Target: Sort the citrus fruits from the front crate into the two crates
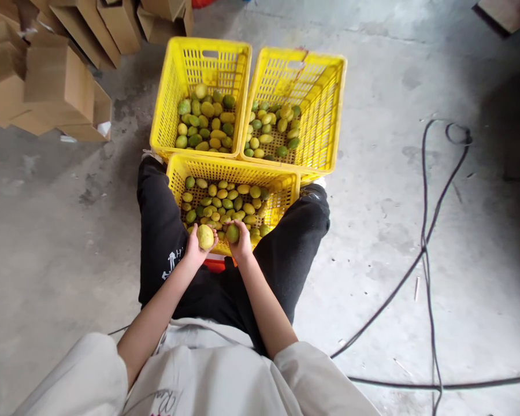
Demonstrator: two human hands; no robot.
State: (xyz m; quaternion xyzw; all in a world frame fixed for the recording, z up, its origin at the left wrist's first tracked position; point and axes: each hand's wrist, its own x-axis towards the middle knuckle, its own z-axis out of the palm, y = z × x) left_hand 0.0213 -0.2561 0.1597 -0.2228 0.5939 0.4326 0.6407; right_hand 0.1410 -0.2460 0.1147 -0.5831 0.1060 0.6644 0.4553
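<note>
My left hand [193, 249] is wrapped round a large yellow lemon [205, 237], which faces up in the palm. A smaller green lemon [232, 233] sits in my right hand [243, 242], a short gap away from the first. Both hands are over the near rim of a yellow plastic crate [286, 180] between my knees, with many yellow and green lemons [227, 204] on its bottom. Beyond it stand two more yellow crates, the left crate [159, 110] and the right crate [316, 115], each with mixed yellow and green lemons inside.
Several cardboard boxes [60, 81] stand with open flaps at the upper left. A black cable [398, 294] lies looped across the concrete floor [372, 196] on the right. Part of something red [215, 264] shows under me, behind the near crate.
</note>
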